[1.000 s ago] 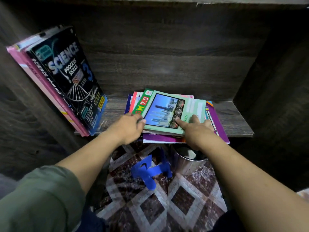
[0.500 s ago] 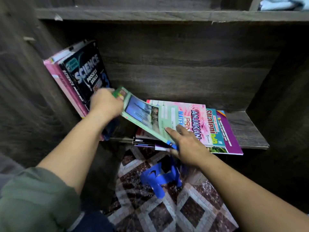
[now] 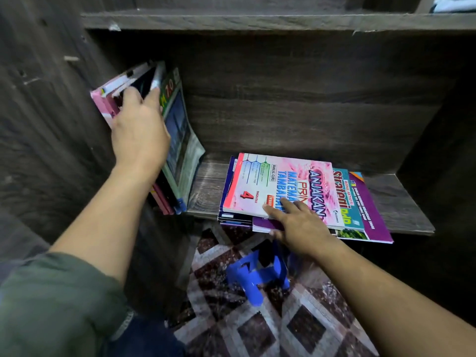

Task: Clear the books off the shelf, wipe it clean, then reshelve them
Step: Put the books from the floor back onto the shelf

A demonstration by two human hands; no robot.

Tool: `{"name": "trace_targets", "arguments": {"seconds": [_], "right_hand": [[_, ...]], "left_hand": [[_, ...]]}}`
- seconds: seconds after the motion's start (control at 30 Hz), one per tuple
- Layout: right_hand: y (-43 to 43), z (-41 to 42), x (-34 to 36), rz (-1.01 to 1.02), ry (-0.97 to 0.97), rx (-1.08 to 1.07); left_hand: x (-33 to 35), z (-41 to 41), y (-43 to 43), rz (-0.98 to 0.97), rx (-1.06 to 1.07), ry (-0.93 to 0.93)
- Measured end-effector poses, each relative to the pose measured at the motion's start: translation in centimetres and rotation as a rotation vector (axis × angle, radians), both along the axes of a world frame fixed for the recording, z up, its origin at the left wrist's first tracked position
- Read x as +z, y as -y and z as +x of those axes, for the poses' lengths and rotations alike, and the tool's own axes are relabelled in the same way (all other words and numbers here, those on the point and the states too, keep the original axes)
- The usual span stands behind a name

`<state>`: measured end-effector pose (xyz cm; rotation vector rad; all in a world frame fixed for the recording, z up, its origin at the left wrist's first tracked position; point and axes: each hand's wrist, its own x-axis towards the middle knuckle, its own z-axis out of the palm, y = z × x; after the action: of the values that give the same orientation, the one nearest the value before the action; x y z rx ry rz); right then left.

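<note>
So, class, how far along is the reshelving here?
Done: a few books lean upright at the shelf's left wall. In hand: the left hand presses the green book against them; the right hand rests on the pink book topping a flat stack. Left: standing it up. Wiping can't be judged.

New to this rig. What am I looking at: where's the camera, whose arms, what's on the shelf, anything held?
No machine here: a person works bare-handed, and the one camera sits on their head, looking forward and down. The left hand touches a green book standing with other upright books at the left end of the shelf. The right hand lies flat-fingered on a pink book topping a flat stack. Neither hand clearly grips anything. A blue stool is on the floor.
</note>
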<state>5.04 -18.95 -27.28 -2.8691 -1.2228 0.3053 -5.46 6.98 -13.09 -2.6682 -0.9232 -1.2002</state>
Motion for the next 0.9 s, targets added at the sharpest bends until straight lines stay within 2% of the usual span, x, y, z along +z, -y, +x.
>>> {"name": "trace_targets", "arguments": {"seconds": [0.1, 0.2, 0.3, 0.47, 0.6, 0.67, 0.8, 0.9], "right_hand": [[0.1, 0.0, 0.1, 0.002, 0.007, 0.008], [0.2, -0.1, 0.2, 0.009, -0.006, 0.007], [0.5, 0.0, 0.4, 0.008, -0.007, 0.028], [1.4, 0.6, 0.8, 0.0, -0.022, -0.002], [2.3, 1.5, 1.0, -0.016, -0.05, -0.122], [2.9, 2.3, 1.0, -0.026, -0.046, -0.18], [4.0, 3.3, 0.7, -0.078, -0.095, -0.303], [4.0, 3.0, 1.1, -0.045, -0.054, -0.281]], "left_hand": [[-1.8, 0.6, -0.3, 0.053, 0.028, -0.055], [-1.9, 1.2, -0.4, 0.141, 0.17, -0.059], [-1.7, 0.8, -1.0, 0.11, 0.268, -0.119], [-2.9, 0.1, -1.6, 0.201, 0.286, -0.282], [-3.7, -0.3, 2.5, 0.047, 0.213, -0.267], [-4.3, -0.5, 4.9, 0.079, 0.112, -0.282], [-6.9, -1.3, 9.1, 0.122, -0.155, -0.469], [-8.6, -1.9, 11.5, 0.018, -0.276, -0.627]]}}
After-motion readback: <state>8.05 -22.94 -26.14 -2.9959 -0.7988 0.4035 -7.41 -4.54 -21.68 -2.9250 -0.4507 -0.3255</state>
